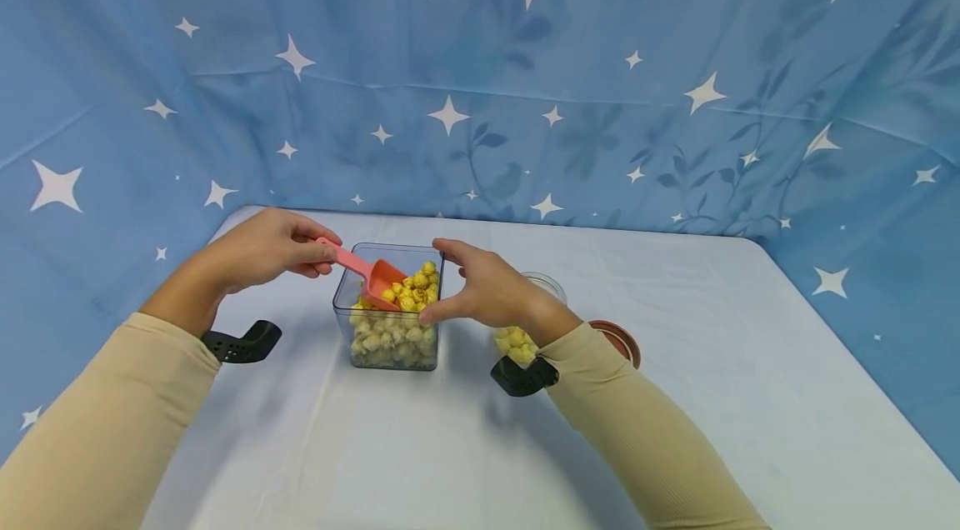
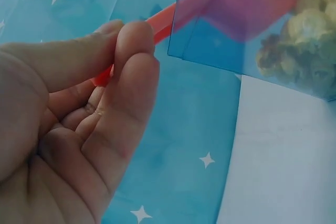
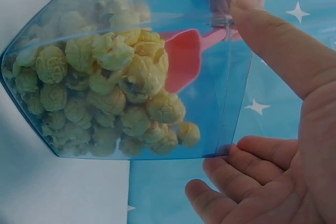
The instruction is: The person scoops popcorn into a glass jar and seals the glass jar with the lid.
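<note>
My left hand (image 1: 273, 251) pinches the handle of a coral-red scoop (image 1: 381, 278) between thumb and fingers. The scoop's bowl dips tilted into a clear square plastic container (image 1: 343, 297), down among yellow popcorn (image 1: 422, 287) piled toward the right side. Spanning the container's right side, my right hand (image 1: 487, 288) holds it near the rim. In the right wrist view the thumb (image 3: 273, 38) lies at one upper corner and the fingers (image 3: 226, 177) at the opposite one. Through the wall in the left wrist view, the scoop bowl (image 2: 252, 3) shows beside the popcorn.
Behind my right forearm stands a round clear jar (image 1: 551, 284) with pale yellow pieces (image 1: 516, 344) in it, partly hidden. A reddish-brown ringed lid (image 1: 621, 340) lies to its right. The white-covered table (image 1: 712, 347) meets a blue star-patterned curtain (image 1: 480, 55) at the back.
</note>
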### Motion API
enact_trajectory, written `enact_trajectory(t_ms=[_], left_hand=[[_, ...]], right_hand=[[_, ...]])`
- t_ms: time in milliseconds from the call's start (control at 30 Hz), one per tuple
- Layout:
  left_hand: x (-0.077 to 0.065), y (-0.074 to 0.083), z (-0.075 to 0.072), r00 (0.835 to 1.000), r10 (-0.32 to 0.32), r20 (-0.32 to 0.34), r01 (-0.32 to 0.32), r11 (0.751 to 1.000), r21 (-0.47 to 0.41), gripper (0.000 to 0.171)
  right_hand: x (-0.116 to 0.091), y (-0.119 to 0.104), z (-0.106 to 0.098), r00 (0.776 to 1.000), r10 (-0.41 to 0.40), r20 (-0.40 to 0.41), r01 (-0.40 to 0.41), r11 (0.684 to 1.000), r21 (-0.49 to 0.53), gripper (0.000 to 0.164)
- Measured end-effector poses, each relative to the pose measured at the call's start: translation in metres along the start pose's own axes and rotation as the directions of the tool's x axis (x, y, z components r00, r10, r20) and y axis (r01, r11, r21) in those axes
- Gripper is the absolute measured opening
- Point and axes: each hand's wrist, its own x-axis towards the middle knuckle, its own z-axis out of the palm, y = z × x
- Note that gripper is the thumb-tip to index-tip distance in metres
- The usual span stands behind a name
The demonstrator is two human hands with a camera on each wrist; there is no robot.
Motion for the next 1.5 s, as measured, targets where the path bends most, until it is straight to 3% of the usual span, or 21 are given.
enact_trajectory(t_ms=[333, 833, 1167, 1500], left_hand=[[0.004, 0.002, 0.013, 1.000, -0.012, -0.011, 0.012, 1.000, -0.028, 0.036], [0.008, 0.003, 0.018, 1.000, 0.000, -0.019, -0.002, 0.992, -0.123, 0.041], [-0.003, -0.005, 0.016, 0.999, -0.009, -0.035, 0.002, 0.980, -0.201, 0.043], [0.000, -0.005, 0.021, 1.000, -0.004, -0.027, -0.003, 0.968, -0.253, 0.042]], right_hand=[[-0.001, 0.001, 0.000, 1.000, -0.005, -0.006, 0.005, 1.000, -0.003, 0.102], [-0.002, 0.003, -0.001, 1.000, -0.003, -0.014, 0.003, 1.000, 0.010, 0.102], [-0.001, 0.004, 0.000, 1.000, -0.029, 0.003, 0.029, 0.999, 0.029, 0.102], [-0.002, 0.002, -0.001, 1.000, -0.018, 0.001, 0.018, 0.999, 0.034, 0.103]])
